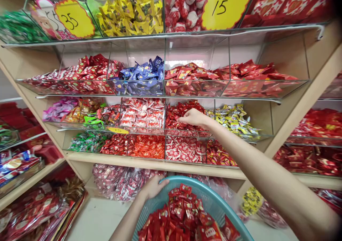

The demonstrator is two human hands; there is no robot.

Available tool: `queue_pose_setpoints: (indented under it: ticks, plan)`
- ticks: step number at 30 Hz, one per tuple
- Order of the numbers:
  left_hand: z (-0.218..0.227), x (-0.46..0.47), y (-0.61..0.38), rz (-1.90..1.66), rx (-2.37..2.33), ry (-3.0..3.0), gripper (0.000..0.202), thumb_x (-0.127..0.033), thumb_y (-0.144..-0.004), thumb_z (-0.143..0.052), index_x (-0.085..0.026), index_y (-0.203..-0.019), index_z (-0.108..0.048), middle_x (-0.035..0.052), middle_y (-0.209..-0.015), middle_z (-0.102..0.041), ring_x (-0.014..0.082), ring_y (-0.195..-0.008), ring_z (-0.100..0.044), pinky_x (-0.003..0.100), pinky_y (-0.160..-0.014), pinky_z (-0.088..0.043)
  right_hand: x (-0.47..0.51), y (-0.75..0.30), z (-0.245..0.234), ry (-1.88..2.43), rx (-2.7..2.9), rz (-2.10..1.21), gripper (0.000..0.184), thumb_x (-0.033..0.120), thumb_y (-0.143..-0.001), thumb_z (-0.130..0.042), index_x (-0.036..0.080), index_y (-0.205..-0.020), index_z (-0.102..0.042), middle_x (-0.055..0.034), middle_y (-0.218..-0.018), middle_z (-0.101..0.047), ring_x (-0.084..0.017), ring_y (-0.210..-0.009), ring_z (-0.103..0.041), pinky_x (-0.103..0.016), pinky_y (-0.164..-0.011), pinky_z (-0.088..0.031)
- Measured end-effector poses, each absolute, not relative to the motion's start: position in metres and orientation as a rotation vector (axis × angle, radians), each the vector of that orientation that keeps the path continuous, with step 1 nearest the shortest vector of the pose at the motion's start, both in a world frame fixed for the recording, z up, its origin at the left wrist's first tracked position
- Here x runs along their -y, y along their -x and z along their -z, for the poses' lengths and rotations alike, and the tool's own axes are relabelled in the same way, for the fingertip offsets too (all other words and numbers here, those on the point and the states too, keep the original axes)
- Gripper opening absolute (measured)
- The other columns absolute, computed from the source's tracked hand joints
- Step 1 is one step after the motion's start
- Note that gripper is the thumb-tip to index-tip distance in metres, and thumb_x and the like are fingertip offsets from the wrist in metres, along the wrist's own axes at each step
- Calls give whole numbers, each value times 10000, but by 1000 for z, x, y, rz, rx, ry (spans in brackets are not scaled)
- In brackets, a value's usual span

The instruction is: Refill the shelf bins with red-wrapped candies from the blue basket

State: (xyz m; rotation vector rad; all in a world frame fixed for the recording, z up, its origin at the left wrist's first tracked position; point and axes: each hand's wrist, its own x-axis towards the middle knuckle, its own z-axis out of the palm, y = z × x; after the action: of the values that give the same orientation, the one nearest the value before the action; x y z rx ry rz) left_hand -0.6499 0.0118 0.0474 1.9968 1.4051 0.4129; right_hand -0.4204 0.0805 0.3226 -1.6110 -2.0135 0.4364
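My left hand [154, 187] grips the far-left rim of a teal plastic basket [211, 191], its thumb lying over the edge. Red wrapped candies [181, 214] are heaped inside that basket. Reaching out to the shelf, my right hand [194, 117] is over a compartment of small red-wrapped candies [173, 110]. Its fingers are curled together, and whatever they hold is hidden or too small to tell. Beside that compartment are red-and-white packets [143, 113] on the left and yellow-and-white candies [235, 117] on the right.
Clear dividers split the wooden shelves into candy bins, with blue packets [146, 73] and yellow packets [133, 13] higher up. Price signs [226, 8] hang at the top. A wooden ledge [149, 162] runs above bagged candies [120, 182]. More stocked shelves stand at both sides.
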Motion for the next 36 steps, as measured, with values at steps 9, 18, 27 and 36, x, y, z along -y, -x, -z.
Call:
queue_pose_setpoints:
  ticks: [9,18,27,36]
  plan:
    - [-48,-11,647,-423,-1337,-1969,598,-680,-833,-352,-152,-822,-632,31,-798,-673,178,-725,-564,239,-637,-384,20,404,-190,1424,2307,-822,240,334,-741,-556,157,-598,-630,16,-547,-569,-118,-571,-513,-218,-545,-378]
    - [-47,-9,647,-425,-1353,-1953,605,-682,-830,-354,-146,-819,-635,20,-785,-665,172,-736,-564,230,-644,-389,38,387,-100,1463,2808,-71,207,331,-790,-611,159,-883,-679,-129,-1006,-637,-287,-1011,-562,-386,-876,-437]
    - [-46,-11,647,-433,-1345,-1990,587,-652,-849,-356,-140,-824,-641,43,-806,-678,190,-752,-571,248,-650,-387,17,403,-154,1276,2662,15,246,390,-880,-537,174,-869,-654,-80,-913,-614,-213,-871,-566,-316,-749,-441]
    - [-44,-12,649,-433,-1379,-1983,578,-658,-845,-359,-148,-822,-631,38,-802,-669,187,-744,-575,243,-627,-362,-78,444,-285,1309,2087,-55,155,273,-832,-585,174,-761,-681,-42,-830,-659,-155,-792,-593,-238,-702,-404]
